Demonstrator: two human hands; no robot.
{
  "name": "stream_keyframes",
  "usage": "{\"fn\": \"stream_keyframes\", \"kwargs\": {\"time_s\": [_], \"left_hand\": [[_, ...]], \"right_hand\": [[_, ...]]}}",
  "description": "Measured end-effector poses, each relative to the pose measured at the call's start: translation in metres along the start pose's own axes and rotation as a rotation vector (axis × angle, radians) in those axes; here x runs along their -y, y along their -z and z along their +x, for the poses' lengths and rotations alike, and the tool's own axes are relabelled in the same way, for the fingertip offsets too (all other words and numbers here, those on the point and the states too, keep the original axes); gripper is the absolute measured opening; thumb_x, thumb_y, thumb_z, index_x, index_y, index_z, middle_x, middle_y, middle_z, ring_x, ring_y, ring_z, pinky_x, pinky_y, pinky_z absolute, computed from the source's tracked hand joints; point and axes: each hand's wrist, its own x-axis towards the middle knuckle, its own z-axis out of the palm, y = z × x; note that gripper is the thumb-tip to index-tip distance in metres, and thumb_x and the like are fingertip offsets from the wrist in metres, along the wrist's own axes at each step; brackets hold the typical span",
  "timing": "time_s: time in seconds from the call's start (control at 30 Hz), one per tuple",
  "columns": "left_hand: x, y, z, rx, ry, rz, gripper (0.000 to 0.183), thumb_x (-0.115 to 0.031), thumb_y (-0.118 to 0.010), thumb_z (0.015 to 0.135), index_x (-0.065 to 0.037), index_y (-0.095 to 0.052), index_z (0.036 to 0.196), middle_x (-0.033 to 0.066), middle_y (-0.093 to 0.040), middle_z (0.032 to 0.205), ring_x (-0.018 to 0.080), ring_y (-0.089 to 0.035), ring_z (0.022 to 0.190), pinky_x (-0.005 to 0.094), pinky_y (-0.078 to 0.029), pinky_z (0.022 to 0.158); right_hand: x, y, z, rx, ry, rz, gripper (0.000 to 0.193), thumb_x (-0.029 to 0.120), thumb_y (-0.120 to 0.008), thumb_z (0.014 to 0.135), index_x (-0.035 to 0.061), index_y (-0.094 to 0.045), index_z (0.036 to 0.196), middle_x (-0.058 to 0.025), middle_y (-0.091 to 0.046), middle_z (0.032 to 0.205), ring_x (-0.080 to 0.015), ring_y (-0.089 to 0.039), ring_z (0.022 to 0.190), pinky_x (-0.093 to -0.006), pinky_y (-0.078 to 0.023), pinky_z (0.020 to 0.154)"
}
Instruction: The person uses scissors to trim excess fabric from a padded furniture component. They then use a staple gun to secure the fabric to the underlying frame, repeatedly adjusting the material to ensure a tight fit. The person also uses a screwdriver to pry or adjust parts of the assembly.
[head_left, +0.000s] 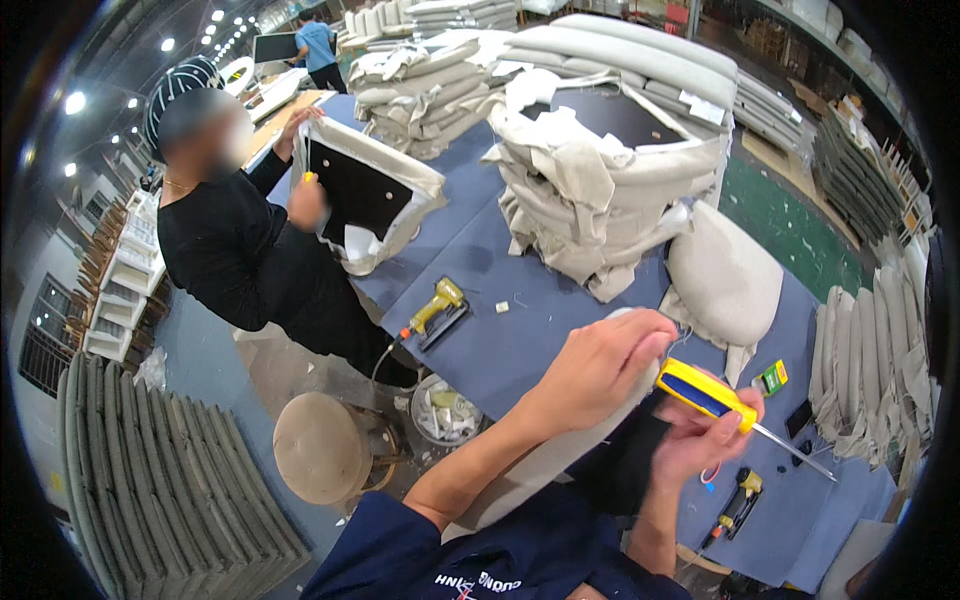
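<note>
In my right hand (705, 435) is a screwdriver (705, 393) with a yellow and blue handle, its metal shaft pointing right and down. My left hand (605, 362) is closed at the upper edge of a beige upholstered panel (540, 472), which stands tilted against my body; its dark underside faces right. The handle's end is close to the left fingers, and what exactly those fingers pinch is partly hidden. On the table beyond lies a rounded beige cushion (725, 265) with loose cloth hanging from it.
A tall stack of beige covered seats (600, 200) stands on the blue table (455, 362). Staple guns lie left (437, 312) and right (738, 505), near a small green-yellow box (771, 378). A co-worker (255, 235) handles another panel (365, 190). A round stool (322, 447) and scrap bucket (445, 412) stand left.
</note>
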Motion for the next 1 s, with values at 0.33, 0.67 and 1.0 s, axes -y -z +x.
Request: {"fn": "stream_keyframes", "kwargs": {"time_s": [0.33,0.67,1.0], "left_hand": [[0.001,-0.010,0.007,-0.005,-0.059,0.024,0.027,-0.021,-0.046,0.105,0.000,-0.063,0.108,0.0151,-0.069,0.091,0.0328,-0.069,0.086,0.0364,-0.052,0.078],[0.003,-0.004,0.005,-0.008,-0.104,0.101,0.032,-0.027,-0.045,0.106,0.000,-0.062,0.109,0.0161,-0.069,0.092,0.0342,-0.069,0.085,0.0368,-0.052,0.077],[-0.001,-0.008,0.009,0.068,-0.108,0.078,0.034,-0.032,-0.046,0.105,-0.002,-0.057,0.118,0.0148,-0.065,0.086,0.0377,-0.066,0.080,0.0385,-0.051,0.073]], "right_hand": [[0.007,0.011,0.003,0.107,-0.043,0.200,0.035,0.032,-0.049,0.103,0.0018,-0.045,0.120,-0.0283,-0.067,0.095,-0.0247,-0.069,0.076,-0.0316,-0.058,0.054],[0.018,0.004,0.004,0.096,-0.113,0.101,0.035,0.033,-0.052,0.101,0.0021,-0.046,0.115,-0.0297,-0.068,0.096,-0.0281,-0.070,0.069,-0.0312,-0.059,0.058],[0.020,0.014,0.016,-0.061,-0.036,-0.065,0.033,0.032,-0.051,0.101,0.0026,-0.044,0.113,-0.0333,-0.068,0.094,-0.0205,-0.059,0.049,-0.0256,-0.049,0.045]]}}
